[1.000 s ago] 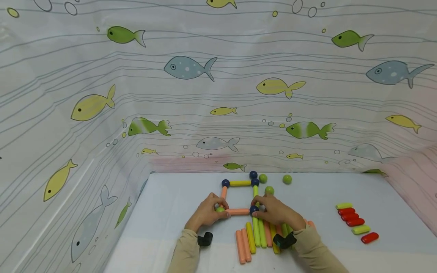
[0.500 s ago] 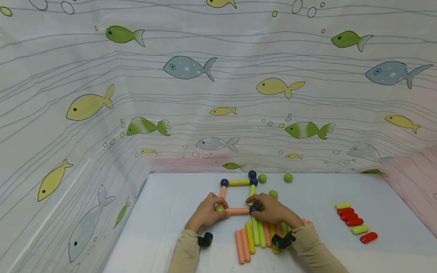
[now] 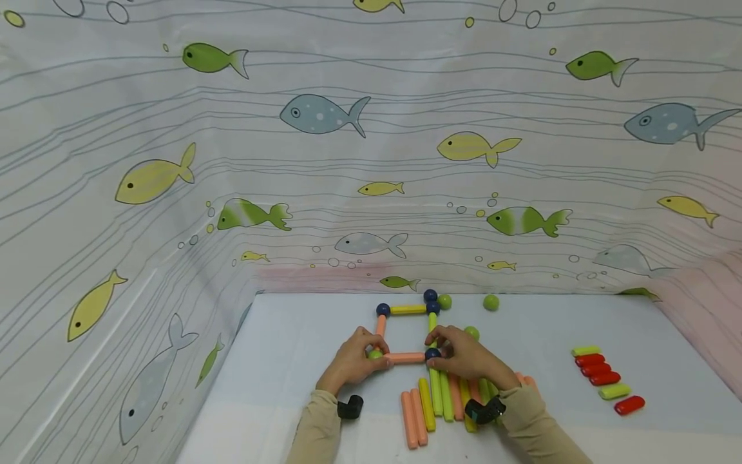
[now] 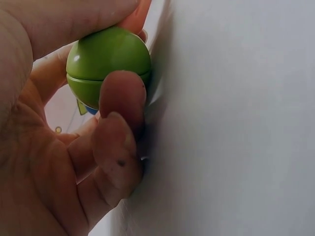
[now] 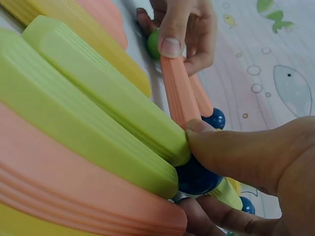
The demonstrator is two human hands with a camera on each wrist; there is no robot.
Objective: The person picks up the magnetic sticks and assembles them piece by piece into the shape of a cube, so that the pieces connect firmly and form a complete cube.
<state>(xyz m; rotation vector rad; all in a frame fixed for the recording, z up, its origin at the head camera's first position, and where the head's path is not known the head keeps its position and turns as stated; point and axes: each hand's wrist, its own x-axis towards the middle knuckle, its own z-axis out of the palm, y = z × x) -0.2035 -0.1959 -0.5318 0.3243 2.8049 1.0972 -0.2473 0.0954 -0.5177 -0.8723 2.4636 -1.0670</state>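
A square frame of rods and balls lies on the white table. My left hand (image 3: 355, 357) curls round the green ball (image 4: 110, 59) at its near left corner, with the thumb on a salmon rod (image 3: 407, 357). That rod runs to a dark blue ball (image 3: 432, 355) at the near right corner. My right hand (image 3: 466, 354) pinches this blue ball, its thumb (image 5: 231, 152) by the rod's end. Another salmon rod (image 3: 380, 324), a yellow rod (image 3: 408, 310) and a light green rod (image 3: 432, 322) make the other sides, with blue balls (image 3: 383, 310) at the far corners.
Several long salmon, yellow and light green rods (image 3: 409, 419) lie in a row before the frame, partly under my right forearm. Loose green balls (image 3: 491, 302) rest behind and beside it. Short red and green rods (image 3: 605, 378) line up at right. A fish-print sheet (image 3: 371, 161) surrounds the table.
The loose green ball beside my right hand has rolled a little right and nearer. My right fingers have shifted slightly round the blue ball. My left hand keeps its grip on the green ball.
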